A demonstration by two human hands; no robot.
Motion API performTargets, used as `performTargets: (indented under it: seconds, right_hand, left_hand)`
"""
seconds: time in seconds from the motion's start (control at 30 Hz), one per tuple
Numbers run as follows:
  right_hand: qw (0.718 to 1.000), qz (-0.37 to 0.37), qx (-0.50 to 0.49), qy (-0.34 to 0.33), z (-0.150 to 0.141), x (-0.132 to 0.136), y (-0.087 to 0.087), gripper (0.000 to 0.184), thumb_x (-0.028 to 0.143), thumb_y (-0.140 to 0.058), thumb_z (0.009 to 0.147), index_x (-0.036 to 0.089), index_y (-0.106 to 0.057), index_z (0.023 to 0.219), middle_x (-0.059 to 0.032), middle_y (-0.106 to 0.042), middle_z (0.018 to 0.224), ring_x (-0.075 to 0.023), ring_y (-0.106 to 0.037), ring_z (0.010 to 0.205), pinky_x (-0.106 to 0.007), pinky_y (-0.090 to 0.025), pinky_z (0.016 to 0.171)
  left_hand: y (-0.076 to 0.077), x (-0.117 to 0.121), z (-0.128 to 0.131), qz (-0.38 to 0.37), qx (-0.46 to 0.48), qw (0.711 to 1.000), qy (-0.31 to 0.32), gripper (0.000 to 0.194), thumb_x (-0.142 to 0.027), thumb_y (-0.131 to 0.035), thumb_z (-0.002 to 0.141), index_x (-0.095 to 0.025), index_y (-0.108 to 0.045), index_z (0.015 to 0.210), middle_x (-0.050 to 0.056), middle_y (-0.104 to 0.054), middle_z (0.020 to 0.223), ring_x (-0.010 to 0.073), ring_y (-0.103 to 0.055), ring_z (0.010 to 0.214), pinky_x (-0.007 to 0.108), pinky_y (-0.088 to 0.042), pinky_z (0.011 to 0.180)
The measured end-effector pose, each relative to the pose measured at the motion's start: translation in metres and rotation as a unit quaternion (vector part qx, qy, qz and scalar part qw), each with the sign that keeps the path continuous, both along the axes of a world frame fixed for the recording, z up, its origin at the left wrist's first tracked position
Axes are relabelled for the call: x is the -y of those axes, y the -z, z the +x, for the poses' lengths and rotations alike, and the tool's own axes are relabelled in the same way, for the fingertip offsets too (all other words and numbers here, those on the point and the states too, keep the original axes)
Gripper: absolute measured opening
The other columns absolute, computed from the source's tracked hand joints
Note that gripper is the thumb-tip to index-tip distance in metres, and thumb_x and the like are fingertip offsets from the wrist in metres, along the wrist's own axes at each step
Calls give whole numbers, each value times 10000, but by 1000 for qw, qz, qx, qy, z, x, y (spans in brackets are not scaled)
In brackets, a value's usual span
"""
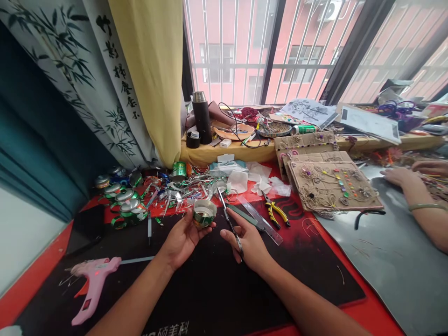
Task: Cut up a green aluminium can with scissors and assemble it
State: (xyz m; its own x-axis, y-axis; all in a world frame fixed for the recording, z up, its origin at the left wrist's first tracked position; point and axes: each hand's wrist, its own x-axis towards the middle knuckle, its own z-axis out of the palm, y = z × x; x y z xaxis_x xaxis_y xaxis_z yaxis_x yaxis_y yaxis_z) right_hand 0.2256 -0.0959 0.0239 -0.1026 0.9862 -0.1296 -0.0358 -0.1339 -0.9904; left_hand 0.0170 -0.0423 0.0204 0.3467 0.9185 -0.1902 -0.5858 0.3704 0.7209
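At near left, the pink glue gun (94,287) lies beside the left forearm (140,287) — an outward swing of that arm could knock it. The left hand (184,240) grasps the cut can (204,214) over the mat's (217,294) far middle; squeezing might buckle its thin wall or nick a finger. Just right, the right hand (250,245) holds the scissors (229,220) — a slip could jab the left hand.

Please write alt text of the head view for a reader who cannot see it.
A person's left hand holds a cut can and the right hand holds scissors, above a black mat. A pink glue gun lies to the left, pliers and a ruler to the right, and metal strips behind.
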Motion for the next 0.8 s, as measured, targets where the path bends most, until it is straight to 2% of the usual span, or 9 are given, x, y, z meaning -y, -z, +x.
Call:
performTargets:
  seconds: [0.2, 0.4, 0.6, 0.8]
  right_hand:
    - [1000, -6, -9, -1, 1, 0, 0, 1036, 610, -823, 853, 146, -412, 1684, 142, -432, 565, -92, -451, 334, -177, -270, 317]
    - [1000, -5, -11, 3, 1, 0, -3, 1020, 610, -810, 866, 137, -420, 1680, 142, -435, 533, -96, -449, 333, -178, -266, 324]
    - [999, -19, -26, 0, 1, 1, -5, 1053, 627, -833, 836, 155, -420, 1682, 111, -533, 595, -90, -463, 340, -183, -289, 321]
    - [999, -18, -34, 9, 3, -1, -4, 1048, 604, -851, 822, 141, -442, 1667, 143, -447, 529, -99, -452, 339, -185, -303, 323]
  left_hand:
    - [-2, 3, 3, -5, -8, 1000, 23, 356, -444, -834, 923, -103, -811, 1023, 148, -841, 1008, 289, -813, 878, 397, -662, 827]
    - [-1, 5, 5, 4, -22, 999, 46, 414, -492, -854, 891, -107, -820, 1037, 135, -836, 1005, 287, -804, 884, 397, -656, 824]
    - [2, 8, 8, 23, -40, 996, 74, 466, -560, -826, 897, -129, -833, 1074, 141, -841, 1033, 290, -792, 911, 382, -640, 799]
    - [2, 8, 2, 11, -48, 994, 98, 498, -564, -823, 900, -103, -837, 1088, 164, -842, 1040, 262, -787, 873, 356, -622, 832]
